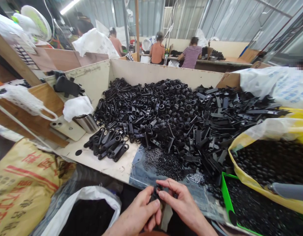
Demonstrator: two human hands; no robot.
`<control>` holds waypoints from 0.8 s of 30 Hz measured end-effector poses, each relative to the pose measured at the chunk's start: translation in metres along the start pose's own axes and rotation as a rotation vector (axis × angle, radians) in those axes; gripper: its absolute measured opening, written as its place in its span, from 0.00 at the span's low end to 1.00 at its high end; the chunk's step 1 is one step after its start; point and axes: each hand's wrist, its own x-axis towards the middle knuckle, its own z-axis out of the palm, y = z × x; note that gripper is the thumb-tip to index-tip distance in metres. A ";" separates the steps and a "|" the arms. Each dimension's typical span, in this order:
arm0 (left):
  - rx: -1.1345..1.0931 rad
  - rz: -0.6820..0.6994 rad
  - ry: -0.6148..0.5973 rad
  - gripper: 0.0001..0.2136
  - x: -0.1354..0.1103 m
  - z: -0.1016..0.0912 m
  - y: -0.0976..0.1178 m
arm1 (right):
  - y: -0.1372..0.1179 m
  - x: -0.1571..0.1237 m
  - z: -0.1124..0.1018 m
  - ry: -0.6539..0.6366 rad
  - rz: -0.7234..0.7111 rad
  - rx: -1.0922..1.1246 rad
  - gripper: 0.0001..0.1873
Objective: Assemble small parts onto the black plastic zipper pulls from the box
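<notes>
I've got a small black plastic part [156, 192], partly hidden, pinched at two o'clock from my left hand [138, 211] and ten o'clock from my right hand [183, 203], both gripping it.

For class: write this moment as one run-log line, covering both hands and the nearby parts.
Left hand: pinching black plastic part | Right hand: pinching same part | Nearby: heap of black plastic parts
</notes>
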 end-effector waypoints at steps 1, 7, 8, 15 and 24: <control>0.011 -0.006 0.000 0.42 -0.001 0.000 0.002 | 0.001 0.000 0.000 -0.023 0.000 0.007 0.17; -0.006 -0.031 -0.002 0.36 -0.005 -0.003 0.003 | 0.003 -0.002 -0.004 -0.103 0.016 0.046 0.18; -0.014 -0.031 0.004 0.35 -0.005 -0.004 0.002 | 0.003 -0.003 -0.004 -0.103 0.019 0.047 0.18; -0.043 -0.026 -0.142 0.29 0.004 -0.014 -0.021 | 0.006 -0.012 0.004 -0.090 0.037 0.052 0.14; 0.763 0.385 0.483 0.06 0.022 -0.015 0.010 | 0.017 -0.011 -0.002 0.140 0.060 0.049 0.20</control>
